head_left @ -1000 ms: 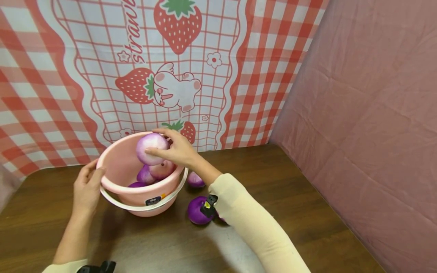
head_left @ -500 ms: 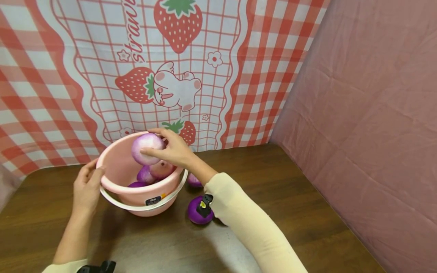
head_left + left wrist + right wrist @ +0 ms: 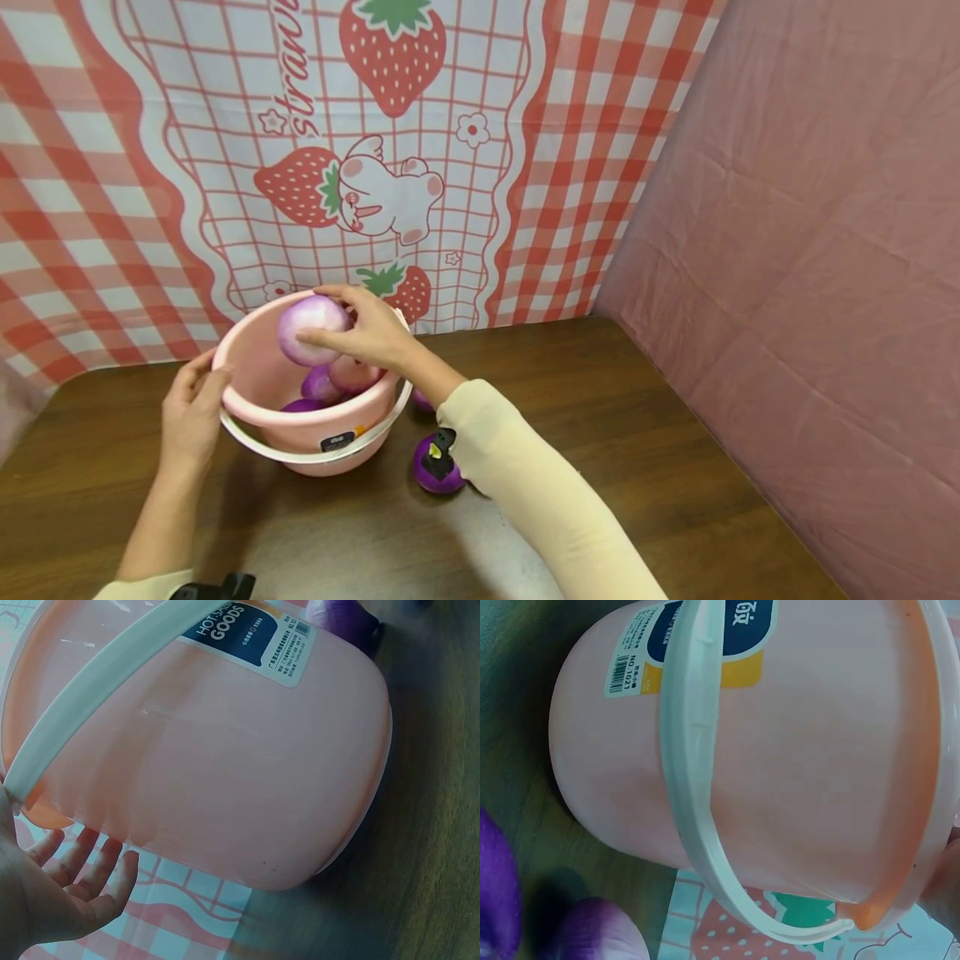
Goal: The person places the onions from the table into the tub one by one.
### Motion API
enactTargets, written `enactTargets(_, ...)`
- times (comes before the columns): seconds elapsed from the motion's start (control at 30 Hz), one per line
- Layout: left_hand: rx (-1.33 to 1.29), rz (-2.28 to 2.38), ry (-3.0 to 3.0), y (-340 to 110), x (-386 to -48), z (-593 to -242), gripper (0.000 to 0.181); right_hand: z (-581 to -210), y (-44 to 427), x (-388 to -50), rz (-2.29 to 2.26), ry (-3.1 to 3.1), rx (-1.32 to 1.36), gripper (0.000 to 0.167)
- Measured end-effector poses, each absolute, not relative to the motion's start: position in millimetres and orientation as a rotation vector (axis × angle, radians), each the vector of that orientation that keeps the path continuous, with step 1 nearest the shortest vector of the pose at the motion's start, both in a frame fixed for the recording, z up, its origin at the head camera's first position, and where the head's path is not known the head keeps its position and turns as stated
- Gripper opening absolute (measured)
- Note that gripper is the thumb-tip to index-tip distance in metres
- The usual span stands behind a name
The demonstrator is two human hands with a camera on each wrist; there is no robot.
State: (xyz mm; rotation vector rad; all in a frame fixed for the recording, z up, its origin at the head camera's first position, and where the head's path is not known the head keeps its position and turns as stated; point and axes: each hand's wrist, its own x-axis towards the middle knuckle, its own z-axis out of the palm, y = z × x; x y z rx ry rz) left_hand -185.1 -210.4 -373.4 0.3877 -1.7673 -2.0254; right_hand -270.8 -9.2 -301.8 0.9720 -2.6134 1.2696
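Note:
A pink bucket (image 3: 258, 358) with a white handle (image 3: 300, 457) stands on the table, its mouth in view. My left hand (image 3: 191, 412) holds the bucket's left rim, thumb near the inside; its fingers show beside the wall in the left wrist view. Over the bucket's mouth, my right hand (image 3: 371, 333) grips a pale purple onion (image 3: 307, 323) between thumb and fingers. Several onions lie inside: a pinkish one (image 3: 352, 375), a purple one (image 3: 319, 385) and a dark purple one (image 3: 302, 406). The right wrist view shows mostly the bucket's outer wall (image 3: 802, 772).
Right of the bucket, a dark purple onion (image 3: 427, 475) sits on the wooden table (image 3: 585, 400), partly behind the wrist camera. Another onion (image 3: 596, 934) lies close to the bucket. A strawberry-print cloth (image 3: 465, 192) hangs behind, and a pink cloth (image 3: 810, 217) at the right.
My right hand has moved a little left with the onion, farther over the bucket's mouth. The left hand and the bucket have stayed in place.

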Motion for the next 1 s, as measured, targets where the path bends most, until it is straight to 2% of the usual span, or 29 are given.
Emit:
enactTargets(0.7,0.374,-2.033,-1.735,-211,-185,-374,0.018,-301,-22,-271,1.123,-2.669,1.053,0.065)
enactTargets(1.0,0.367,-2.028,-1.74,-210,-184,-375,0.018,-303,-29,-268,1.177,-2.611,1.182,0.059)
